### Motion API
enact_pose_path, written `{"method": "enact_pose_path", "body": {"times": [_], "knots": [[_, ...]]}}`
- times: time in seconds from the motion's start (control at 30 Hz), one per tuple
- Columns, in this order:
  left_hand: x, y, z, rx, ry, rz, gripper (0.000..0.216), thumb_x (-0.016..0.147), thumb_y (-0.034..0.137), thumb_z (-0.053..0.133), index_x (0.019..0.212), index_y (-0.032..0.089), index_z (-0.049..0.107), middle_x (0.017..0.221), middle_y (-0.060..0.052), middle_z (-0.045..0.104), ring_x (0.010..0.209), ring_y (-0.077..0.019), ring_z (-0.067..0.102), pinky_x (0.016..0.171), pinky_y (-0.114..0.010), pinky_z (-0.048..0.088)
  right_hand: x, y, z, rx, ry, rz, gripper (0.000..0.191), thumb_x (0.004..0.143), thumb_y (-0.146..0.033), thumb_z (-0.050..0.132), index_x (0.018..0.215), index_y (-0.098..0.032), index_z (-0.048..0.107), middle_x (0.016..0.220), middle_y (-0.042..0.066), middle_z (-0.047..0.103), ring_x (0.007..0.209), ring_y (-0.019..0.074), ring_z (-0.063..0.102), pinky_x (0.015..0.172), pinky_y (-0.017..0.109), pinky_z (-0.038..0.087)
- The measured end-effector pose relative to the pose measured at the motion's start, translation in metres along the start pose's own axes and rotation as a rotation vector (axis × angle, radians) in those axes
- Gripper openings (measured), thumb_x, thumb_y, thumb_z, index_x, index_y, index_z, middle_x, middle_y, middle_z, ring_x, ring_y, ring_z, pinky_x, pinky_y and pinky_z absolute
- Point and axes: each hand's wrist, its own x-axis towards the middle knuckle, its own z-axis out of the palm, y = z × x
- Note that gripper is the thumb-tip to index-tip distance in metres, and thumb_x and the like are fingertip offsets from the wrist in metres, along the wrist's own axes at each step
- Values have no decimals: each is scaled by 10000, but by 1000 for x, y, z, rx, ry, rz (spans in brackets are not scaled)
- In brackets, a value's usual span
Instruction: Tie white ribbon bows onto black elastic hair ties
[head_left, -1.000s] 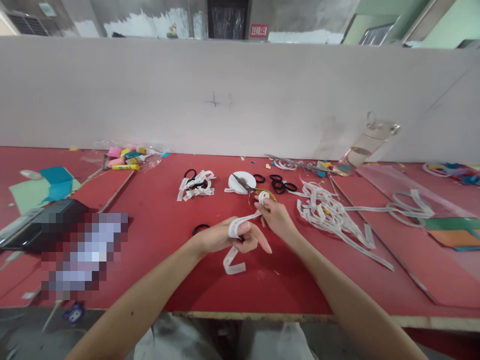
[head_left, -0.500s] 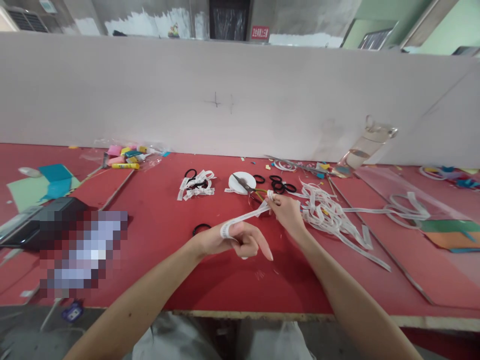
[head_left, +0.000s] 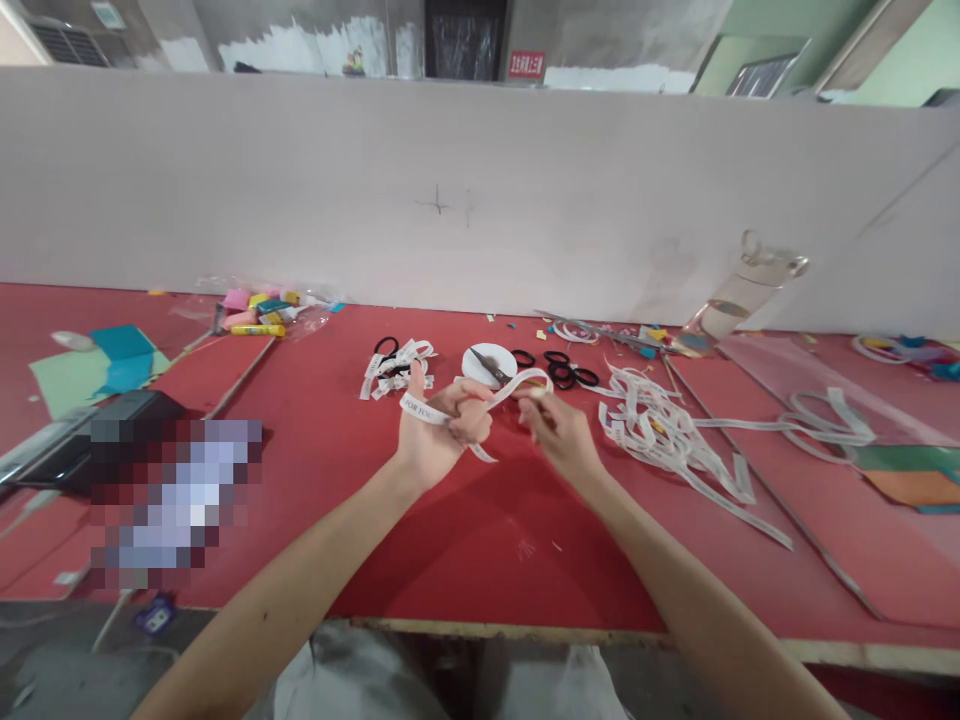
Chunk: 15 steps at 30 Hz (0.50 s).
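Both of my hands are raised a little above the red table (head_left: pixel 315 470), working one printed white ribbon (head_left: pixel 517 381). My left hand (head_left: pixel 439 425) is closed, with the ribbon wound across its fingers and a short tail hanging below. My right hand (head_left: pixel 559 428) pinches the other end, and the ribbon arcs between the two hands. Just beyond them lie a white ribbon spool (head_left: pixel 486 362) with scissors (head_left: pixel 484 368) across it, and several black hair ties (head_left: pixel 564 370).
A tangle of white ribbon (head_left: pixel 660 425) spreads to the right. A small pile of tagged hair ties (head_left: pixel 395 368) lies left of the spool. Coloured packets (head_left: pixel 259 310) and paper sheets (head_left: pixel 90 365) sit far left; a clear bottle (head_left: pixel 739 290) leans on the white partition.
My left hand rose and turned, winding the ribbon round its fingers. My right hand came back toward it, so the once-taut ribbon now arcs loosely. One black hair tie on the table is now hidden.
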Motion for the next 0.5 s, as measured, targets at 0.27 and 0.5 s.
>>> {"method": "enact_pose_path", "body": {"times": [0.27, 0.5], "knots": [[4, -6, -6, -102, 109, 42, 790, 934, 701, 144, 755, 131, 661, 503, 56, 201, 463, -93, 216, 480, -223, 265, -24, -26, 29, 149, -306, -233, 357, 949, -475, 501, 756, -195, 607, 693, 22, 597, 609, 134, 528, 618, 255, 410], [2, -9, -4, -89, 119, 62, 770, 943, 687, 139, 718, 140, 631, 511, 57, 183, 473, -95, 220, 505, -227, 289, -20, -23, 26, 396, -373, -2, 414, 929, -516, 511, 711, -179, 613, 655, 15, 618, 521, 97, 533, 512, 222, 414]]}}
